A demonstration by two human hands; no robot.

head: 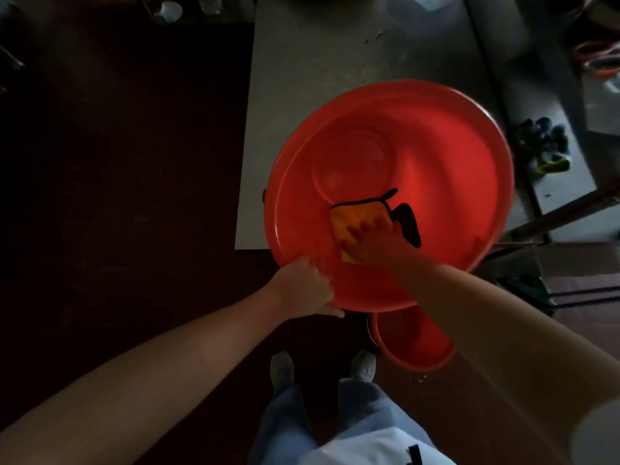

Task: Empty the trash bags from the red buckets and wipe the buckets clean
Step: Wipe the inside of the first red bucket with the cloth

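Cloth [355,219], soft yellow with black trim, lay on the near inside wall of the smooth red plastic bucket [436,146], pressed under the flat, spread right hand [372,243]. The round base lay beyond it, far and left. The left hand [302,286] gripped the near rim on the table [302,78].

Dim overall, the view leaves the floor [117,162] at left nearly black, while pale light catches the worktop [302,62] and glows inside the bucket [436,156], whose right rim smears with motion blur, and the wide lens swells the arms [134,380] toward the lower corners.
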